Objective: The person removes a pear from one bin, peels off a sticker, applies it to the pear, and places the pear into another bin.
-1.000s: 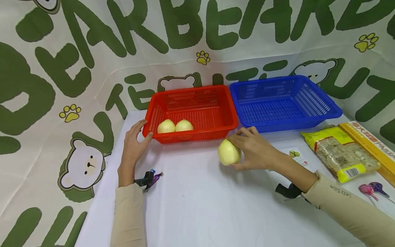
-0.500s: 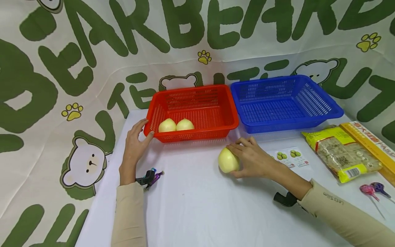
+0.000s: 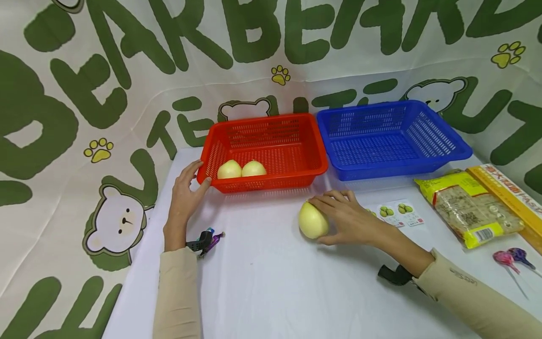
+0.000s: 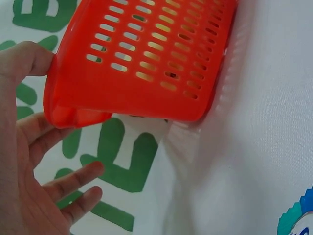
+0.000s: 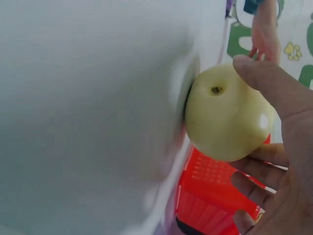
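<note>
In the head view, my right hand (image 3: 349,219) holds a pale yellow pear (image 3: 312,220) low at the white table, in front of the red basket. The right wrist view shows the thumb (image 5: 266,81) on one side of the pear (image 5: 227,115) and fingers on the other, with the pear right at the cloth. My left hand (image 3: 184,200) grips the near left corner of the red basket (image 3: 279,181), thumb and forefinger at its rim (image 4: 58,105) while the other fingers stay spread. Two more pears (image 3: 230,169) lie inside that basket at its front left.
A blue basket (image 3: 381,169) stands to the right of the red one. Further right lie a yellow bag of food (image 3: 472,212), an orange box (image 3: 506,200) and two lollipops (image 3: 504,258). Picture cards (image 3: 398,212) lie beyond my right wrist; purple-wrapped candy (image 3: 215,241) lies beside the left.
My right hand has brought the pear down and a little nearer to the table surface, uncovering more of the picture cards. The left hand has stayed at the basket corner.
</note>
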A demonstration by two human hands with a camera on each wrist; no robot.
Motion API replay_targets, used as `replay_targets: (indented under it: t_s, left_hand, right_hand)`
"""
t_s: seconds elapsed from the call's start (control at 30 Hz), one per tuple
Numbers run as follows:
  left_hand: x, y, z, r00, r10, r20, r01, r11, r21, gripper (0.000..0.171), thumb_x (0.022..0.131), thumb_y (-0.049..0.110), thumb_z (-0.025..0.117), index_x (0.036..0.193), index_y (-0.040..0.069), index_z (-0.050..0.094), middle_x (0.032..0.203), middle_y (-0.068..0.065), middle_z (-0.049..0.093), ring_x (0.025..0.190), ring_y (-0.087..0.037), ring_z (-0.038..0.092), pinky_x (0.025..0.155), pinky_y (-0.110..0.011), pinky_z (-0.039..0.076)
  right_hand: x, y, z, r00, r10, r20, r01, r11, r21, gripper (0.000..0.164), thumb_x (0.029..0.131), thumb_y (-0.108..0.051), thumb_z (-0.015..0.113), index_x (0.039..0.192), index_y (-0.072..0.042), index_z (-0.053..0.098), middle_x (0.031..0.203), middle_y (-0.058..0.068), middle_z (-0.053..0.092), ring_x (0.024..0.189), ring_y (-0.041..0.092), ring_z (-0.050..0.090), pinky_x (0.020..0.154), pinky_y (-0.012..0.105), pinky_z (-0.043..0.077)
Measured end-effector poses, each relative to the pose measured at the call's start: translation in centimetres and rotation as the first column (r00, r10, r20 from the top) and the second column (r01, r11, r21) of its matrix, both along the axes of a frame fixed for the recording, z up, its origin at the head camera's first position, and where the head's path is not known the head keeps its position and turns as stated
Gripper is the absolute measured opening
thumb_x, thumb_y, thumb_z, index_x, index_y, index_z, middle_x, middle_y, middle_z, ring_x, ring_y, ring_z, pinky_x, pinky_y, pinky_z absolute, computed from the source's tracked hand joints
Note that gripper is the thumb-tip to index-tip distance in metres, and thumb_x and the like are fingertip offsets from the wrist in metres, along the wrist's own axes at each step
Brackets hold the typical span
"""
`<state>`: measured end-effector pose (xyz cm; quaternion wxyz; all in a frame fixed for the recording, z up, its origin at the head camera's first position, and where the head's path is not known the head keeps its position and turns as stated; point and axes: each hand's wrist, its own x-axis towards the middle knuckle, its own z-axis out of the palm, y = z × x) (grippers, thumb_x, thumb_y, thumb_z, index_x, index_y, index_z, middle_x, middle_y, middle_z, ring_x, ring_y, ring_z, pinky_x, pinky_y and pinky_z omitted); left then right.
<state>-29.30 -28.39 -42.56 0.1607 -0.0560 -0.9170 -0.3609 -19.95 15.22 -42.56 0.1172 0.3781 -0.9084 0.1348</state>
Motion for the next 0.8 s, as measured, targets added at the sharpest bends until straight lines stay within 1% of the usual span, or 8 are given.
replay_targets:
  t_s: [0.27, 0.37, 0.47, 0.53, 0.57, 0.67, 0.73, 0.8]
  left_hand:
    - [0.1, 0.4, 0.8, 1.0, 0.011, -0.004, -0.011, 1.0, -0.026, 0.061, 0.093, 0.04, 0.062, 0.15, 0.021, 0.048, 0.157, 0.0, 0.039, 0.135, -0.032, 0.038, 0.105, -0.063, 0.036]
    - [0.8, 1.9, 2.3, 0.998, 0.007, -0.055, -0.009, 0.999, -0.04, 0.058, 0.092, 0.037, 0.063, 0.146, 0.019, 0.053, 0.153, -0.005, 0.044, 0.136, -0.033, 0.034, 0.106, -0.063, 0.03]
    - [2.0, 5.6, 4.4, 0.984, -0.077, -0.16, 0.075, 0.997, -0.02, 0.053, 0.091, 0.033, 0.067, 0.14, 0.018, 0.058, 0.146, -0.006, 0.05, 0.134, -0.03, 0.037, 0.105, -0.059, 0.027]
    - [3.1, 9.0, 5.4, 0.95, -0.185, -0.253, 0.187, 0.982, -0.015, 0.048, 0.09, 0.029, 0.069, 0.136, 0.017, 0.062, 0.141, -0.005, 0.055, 0.131, -0.028, 0.042, 0.104, -0.056, 0.028]
    - [3.7, 10.8, 5.6, 0.92, -0.249, -0.303, 0.252, 0.967, -0.029, 0.045, 0.09, 0.027, 0.069, 0.133, 0.015, 0.064, 0.138, -0.005, 0.057, 0.128, -0.027, 0.044, 0.104, -0.054, 0.029]
    - [5.6, 16.6, 5.3, 0.805, -0.417, -0.422, 0.409, 0.905, -0.114, 0.037, 0.089, 0.022, 0.07, 0.124, 0.01, 0.069, 0.129, -0.006, 0.063, 0.121, -0.025, 0.052, 0.101, -0.048, 0.036]
    - [7.1, 20.2, 4.5, 0.732, -0.499, -0.463, 0.462, 0.864, -0.2, 0.033, 0.088, 0.021, 0.069, 0.119, 0.01, 0.071, 0.124, -0.005, 0.065, 0.117, -0.024, 0.055, 0.099, -0.042, 0.041]
    - [8.6, 23.3, 3.5, 0.677, -0.565, -0.472, 0.487, 0.825, -0.288, 0.029, 0.088, 0.023, 0.068, 0.115, 0.012, 0.073, 0.12, -0.002, 0.066, 0.114, -0.021, 0.057, 0.096, -0.037, 0.044]
  right_hand:
    - [0.8, 1.6, 1.5, 0.993, -0.064, 0.103, 0.066, 0.998, -0.012, 0.095, 0.072, -0.057, 0.084, 0.146, -0.009, 0.05, 0.141, 0.006, 0.053, 0.132, 0.029, 0.039, 0.101, 0.052, 0.028]
    - [1.0, 3.0, 1.9, 0.991, -0.082, 0.103, 0.085, 0.996, -0.029, 0.088, 0.075, -0.054, 0.083, 0.145, -0.01, 0.052, 0.141, 0.008, 0.054, 0.132, 0.032, 0.04, 0.1, 0.054, 0.028]
    - [1.2, 4.9, 1.9, 0.993, -0.105, 0.062, 0.108, 0.993, -0.051, 0.077, 0.078, -0.049, 0.083, 0.139, -0.01, 0.058, 0.136, 0.009, 0.058, 0.129, 0.034, 0.044, 0.097, 0.055, 0.03]
    - [1.4, 6.2, 1.8, 0.993, -0.116, 0.034, 0.118, 0.99, -0.071, 0.07, 0.078, -0.044, 0.084, 0.134, -0.009, 0.061, 0.132, 0.01, 0.061, 0.126, 0.035, 0.046, 0.093, 0.055, 0.031]
    - [1.5, 6.9, 1.6, 0.993, -0.12, 0.02, 0.121, 0.989, -0.08, 0.067, 0.078, -0.041, 0.084, 0.132, -0.008, 0.063, 0.129, 0.011, 0.063, 0.124, 0.035, 0.048, 0.092, 0.055, 0.031]
    - [1.9, 9.0, 1.1, 0.99, -0.14, -0.002, 0.139, 0.986, -0.089, 0.059, 0.078, -0.034, 0.086, 0.127, -0.007, 0.066, 0.124, 0.011, 0.065, 0.12, 0.035, 0.05, 0.088, 0.054, 0.031]
    - [2.3, 10.3, 0.6, 0.988, -0.153, -0.013, 0.151, 0.985, -0.078, 0.055, 0.077, -0.031, 0.086, 0.124, -0.007, 0.068, 0.121, 0.01, 0.066, 0.117, 0.034, 0.05, 0.086, 0.053, 0.031]
    - [2.6, 11.4, 0.2, 0.986, -0.163, -0.023, 0.161, 0.985, -0.062, 0.052, 0.076, -0.03, 0.087, 0.12, -0.008, 0.07, 0.117, 0.008, 0.066, 0.114, 0.032, 0.051, 0.084, 0.052, 0.03]
